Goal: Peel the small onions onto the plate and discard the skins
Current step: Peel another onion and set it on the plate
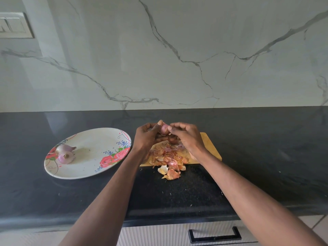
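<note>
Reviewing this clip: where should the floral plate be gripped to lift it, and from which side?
Grip the floral plate at its bare near rim, coming from the front edge of the counter. The two onions sit at its left side, so keep it level.

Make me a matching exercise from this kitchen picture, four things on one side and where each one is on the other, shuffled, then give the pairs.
Things:
1. floral plate
2. two onions
3. onion being peeled
4. pile of skins

Places:
A. held up between the left hand and right hand
B. on the black counter, left of the cutting board
C. on the board, spilling over its near edge
D. on the plate's left side

Pairs: 1-B, 2-D, 3-A, 4-C
</note>
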